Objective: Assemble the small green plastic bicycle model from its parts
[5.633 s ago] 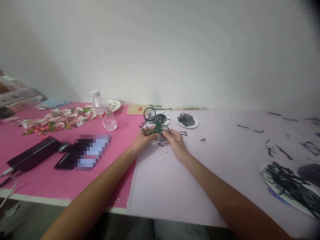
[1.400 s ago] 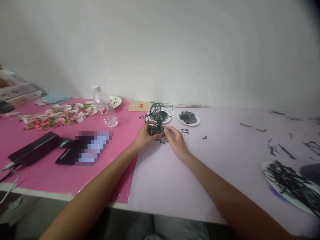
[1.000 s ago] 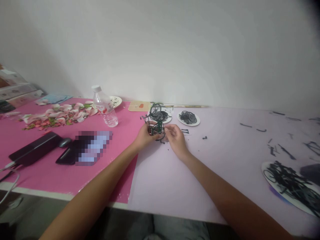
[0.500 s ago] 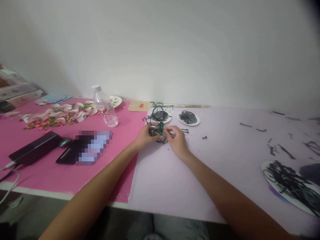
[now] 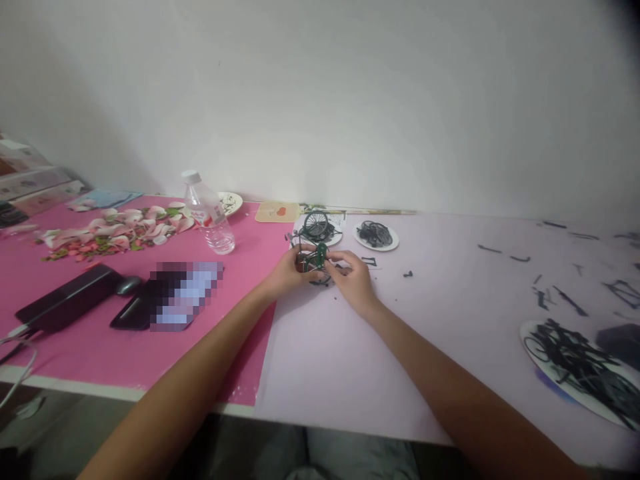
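bike (image 5: 321,251) looks mostly together imo, wheels (image 5: 316,227) and handlebars (image 5: 289,237) on, gripped over the pale mat (image 5: 320,360) by the left hand (image 5: 286,276) with the right hand (image 5: 357,283) pinching its side, plus loads of loose parts (image 5: 375,233) unused

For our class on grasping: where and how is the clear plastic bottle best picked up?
Probably by the rounded body of the clear plastic bottle, below its white cap, coming from the right. It stands on its base, and bare pink mat lies on that side; pink-and-white petals crowd its left.
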A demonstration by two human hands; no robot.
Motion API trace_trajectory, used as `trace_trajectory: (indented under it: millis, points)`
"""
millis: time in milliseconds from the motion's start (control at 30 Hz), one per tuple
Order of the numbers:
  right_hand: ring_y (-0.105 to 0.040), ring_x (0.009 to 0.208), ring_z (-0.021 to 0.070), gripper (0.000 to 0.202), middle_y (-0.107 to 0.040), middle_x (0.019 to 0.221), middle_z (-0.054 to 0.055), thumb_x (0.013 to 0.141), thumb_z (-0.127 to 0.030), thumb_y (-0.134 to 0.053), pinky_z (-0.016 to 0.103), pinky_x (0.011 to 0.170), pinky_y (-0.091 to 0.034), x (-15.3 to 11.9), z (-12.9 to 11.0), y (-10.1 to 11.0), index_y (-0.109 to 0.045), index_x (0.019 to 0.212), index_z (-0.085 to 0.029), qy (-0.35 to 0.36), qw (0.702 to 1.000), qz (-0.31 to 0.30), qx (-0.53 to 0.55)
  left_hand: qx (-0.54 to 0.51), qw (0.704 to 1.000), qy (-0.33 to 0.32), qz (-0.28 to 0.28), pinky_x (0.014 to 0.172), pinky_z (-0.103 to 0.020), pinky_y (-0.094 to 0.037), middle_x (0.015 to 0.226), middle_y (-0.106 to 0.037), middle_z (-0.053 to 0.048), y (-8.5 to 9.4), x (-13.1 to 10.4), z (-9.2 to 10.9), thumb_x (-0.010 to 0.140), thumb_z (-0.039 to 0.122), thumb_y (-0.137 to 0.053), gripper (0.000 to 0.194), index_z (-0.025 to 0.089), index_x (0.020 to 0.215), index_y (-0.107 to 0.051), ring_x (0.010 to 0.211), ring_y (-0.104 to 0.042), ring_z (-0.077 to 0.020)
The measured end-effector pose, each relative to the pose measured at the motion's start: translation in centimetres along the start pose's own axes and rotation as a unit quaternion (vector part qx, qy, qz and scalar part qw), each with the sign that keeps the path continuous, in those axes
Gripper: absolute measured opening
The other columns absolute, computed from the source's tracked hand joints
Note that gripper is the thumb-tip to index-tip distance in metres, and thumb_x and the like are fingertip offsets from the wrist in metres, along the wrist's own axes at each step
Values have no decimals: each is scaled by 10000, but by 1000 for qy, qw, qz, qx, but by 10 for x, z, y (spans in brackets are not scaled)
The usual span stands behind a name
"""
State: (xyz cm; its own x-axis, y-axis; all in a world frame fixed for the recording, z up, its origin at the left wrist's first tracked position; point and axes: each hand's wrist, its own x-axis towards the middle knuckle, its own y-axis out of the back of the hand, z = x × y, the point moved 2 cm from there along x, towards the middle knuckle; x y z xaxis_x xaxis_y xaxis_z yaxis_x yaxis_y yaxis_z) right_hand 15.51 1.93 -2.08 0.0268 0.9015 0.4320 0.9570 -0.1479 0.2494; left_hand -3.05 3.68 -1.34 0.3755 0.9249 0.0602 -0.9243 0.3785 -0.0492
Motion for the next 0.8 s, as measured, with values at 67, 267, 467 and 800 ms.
trace_trajectory:
  millis: [67, 267, 467, 800]
  points:
    - [-683, 1039, 241, 196, -742, 1110, 79, 857, -333, -725, 311, 704, -566, 0, -1, 0, -777, 1019, -236, 8, 1000, 6, 2, 0, 1000, -1, -5, 852, -387, -592, 1099, -734, -117, 1, 1, -1, 683, 267, -937, 725, 169, 1278, -535, 928, -740, -225]
    - [-692, 1040, 236, 197, -735, 1117, 77, 842, -308, -746, 298, 670, -577, 1, 2, -1, -808, 1021, -256, 23, 1000, 17, 14, 6, 1000, -16, -10, 866, -372, -586, 1119, -729, -119, 0, 0, 1, 695, 271, -932, 693, 168, 1265, -552, 962, -727, -222]
    - [-708, 1006, 233, 176, -744, 1087, 73, 826, -298, -764, 310, 682, -583, 0, 5, -2, -821, 987, -252, 11, 999, 27, 18, -9, 1000, -3, -15, 882, -399, -587, 1116, -733, -114, 0, 0, -2, 691, 244, -928, 699, 176, 1267, -537, 961, -734, -226]
    - [-667, 1056, 246, 153, -721, 1082, 78, 916, -318, -683, 339, 702, -591, 0, -3, 1, -799, 1000, -262, 74, 995, 38, -57, -5, 1000, 12, 7, 882, -386, -583, 1088, -747, -112, 1, 3, -4, 689, 222, -921, 699, 168, 1280, -551, 922, -731, -205]
